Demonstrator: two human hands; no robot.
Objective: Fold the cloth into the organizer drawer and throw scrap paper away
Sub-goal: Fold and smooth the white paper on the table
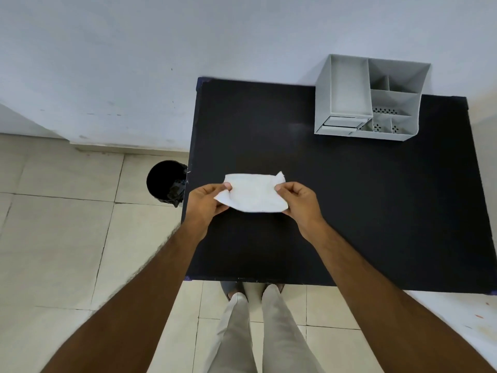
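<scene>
A small white cloth (pixel 254 193) is held over the left middle of the black table (pixel 349 211). My left hand (pixel 205 203) pinches its left edge and my right hand (pixel 297 201) pinches its right edge. The cloth looks partly folded, with one corner sticking up at the upper right. A grey desk organizer (pixel 371 99) stands at the table's far right, with small drawers (pixel 340 125) low on its front left. A black bin (pixel 166 183) sits on the floor just left of the table. I see no scrap paper on the table.
A pale wall runs behind the table. Beige floor tiles lie to the left and in front. My legs in light trousers (pixel 258 332) stand at the table's near edge.
</scene>
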